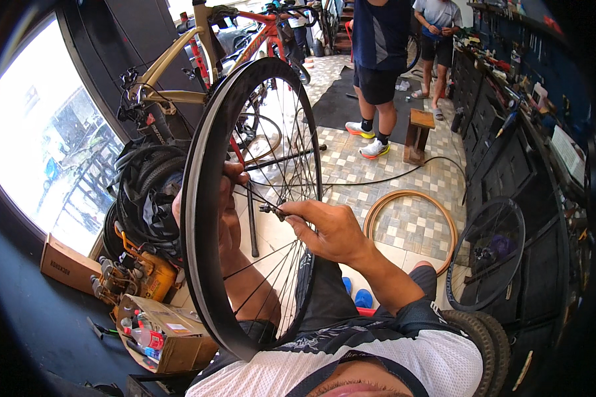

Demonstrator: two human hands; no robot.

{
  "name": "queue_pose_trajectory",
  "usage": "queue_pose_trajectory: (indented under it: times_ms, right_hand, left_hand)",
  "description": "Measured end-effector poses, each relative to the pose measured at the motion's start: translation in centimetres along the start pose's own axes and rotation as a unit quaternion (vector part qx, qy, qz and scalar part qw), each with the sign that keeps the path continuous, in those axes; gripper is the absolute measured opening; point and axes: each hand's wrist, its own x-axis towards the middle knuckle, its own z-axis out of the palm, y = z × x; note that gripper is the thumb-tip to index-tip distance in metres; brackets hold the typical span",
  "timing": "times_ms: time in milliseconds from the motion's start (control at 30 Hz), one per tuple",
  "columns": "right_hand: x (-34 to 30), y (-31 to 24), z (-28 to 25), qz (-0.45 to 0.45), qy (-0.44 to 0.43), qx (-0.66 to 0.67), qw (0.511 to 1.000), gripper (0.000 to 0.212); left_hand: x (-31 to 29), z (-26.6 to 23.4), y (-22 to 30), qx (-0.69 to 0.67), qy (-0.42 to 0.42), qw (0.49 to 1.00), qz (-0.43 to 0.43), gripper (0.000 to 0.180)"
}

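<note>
Head cam, looking down: the right hand (328, 228) is pinched narrow, thumb and fingers closed on a small dark metal tool (271, 210) that sits right at the spokes (281, 152) of a bicycle wheel (208, 218). Can't make out exactly what the tool grips, it's tiny and half lost among the wires. The left hand (228, 212) is behind the wheel, fingers curled around the spokes near the middle. The rim covers part of it, so how tightly it's closed is hard to say, but it's clearly holding the wheel steady.

The wheel stands upright in front of the person, bottom edge down by their lap, top reaching toward a tan bike frame (172, 73). Deep black rim, smooth with a shiny silver edge, and thin straight spokes. The hub itself is mostly hidden by the hands.

Around it: a pile of black rubber tyres (146, 178) to the left, a yellow-orange machine (146, 274) below them, and an open cardboard box (179, 337) with bottles in it. On the right a tan tyre (410, 198) lies in a hoop on the patterned tile floor (357, 165), and another spoked wheel (487, 255) leans at a dark cabinet. A knobby tyre (487, 337) is cut off at the lower right. Two people stand further back, heads out of frame, next to a small wooden stool (418, 135).
</note>
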Motion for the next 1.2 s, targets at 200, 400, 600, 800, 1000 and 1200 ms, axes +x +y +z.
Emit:
queue_pose_trajectory:
  times_ms: [200, 400, 600, 800, 1000, 1200]
  right_hand:
    - [-0.2, -0.1, -0.3, 0.008, 0.004, 0.004, 1.0, 0.028]
    - [-0.1, -0.1, 0.3, 0.013, 0.014, 0.072, 0.997, 0.026]
    - [0.2, -0.3, 0.4, 0.062, 0.011, 0.092, 0.994, 0.019]
    - [0.8, -1.1, 1.0, 0.109, -0.021, 0.111, 0.988, 0.022]
    - [1.3, -0.4, 1.2, 0.084, -0.005, 0.147, 0.986, 0.023]
    - [1.2, -0.4, 1.5, 0.078, -0.025, 0.19, 0.978, 0.025]
  left_hand:
    - [0.1, -0.1, -0.5, -0.008, -0.002, 1.0, -0.012, 0.031]
    - [0.2, -0.2, 0.1, -0.028, -0.021, 0.999, -0.018, 0.025]
    - [0.2, -0.3, -0.8, -0.046, -0.014, 0.998, -0.034, 0.024]
    - [0.0, -0.4, -0.7, -0.047, -0.015, 0.998, -0.03, 0.029]
    - [0.1, -0.9, -0.8, -0.031, -0.049, 0.998, -0.03, 0.035]
    - [0.0, -1.0, -0.2, -0.032, -0.064, 0.996, -0.061, 0.037]
